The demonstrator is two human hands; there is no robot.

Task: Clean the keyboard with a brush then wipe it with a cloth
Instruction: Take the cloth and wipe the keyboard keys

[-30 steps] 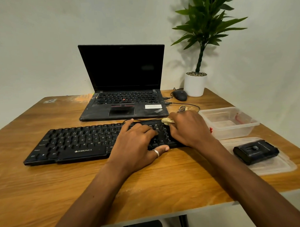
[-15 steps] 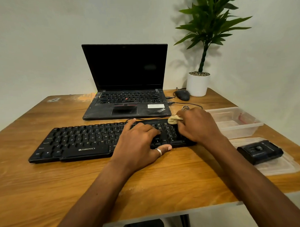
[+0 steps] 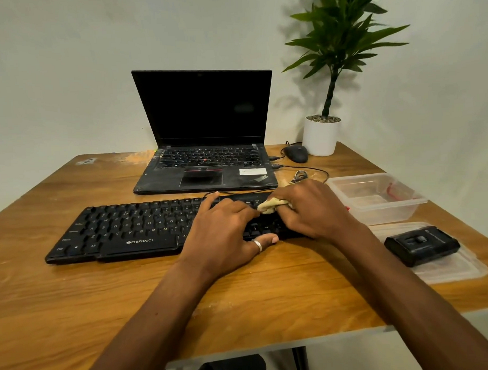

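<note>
The fingers (image 3: 293,195) of my right hand (image 3: 313,210) are curled around the small yellowish cloth (image 3: 272,206) and press it on the right end of the keyboard (image 3: 122,230), to wipe the keys there. My left hand (image 3: 225,232) rests on the keys beside it with relaxed fingers, I think so that the keyboard does not slide on the tabletop (image 3: 75,301).

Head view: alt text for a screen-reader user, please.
A person's right hand holds a yellowish cloth on the right part of a black keyboard; the left hand rests on the keys beside it. Behind on the wooden table stand an open laptop, a mouse and a potted plant, with a clear container at right.
</note>
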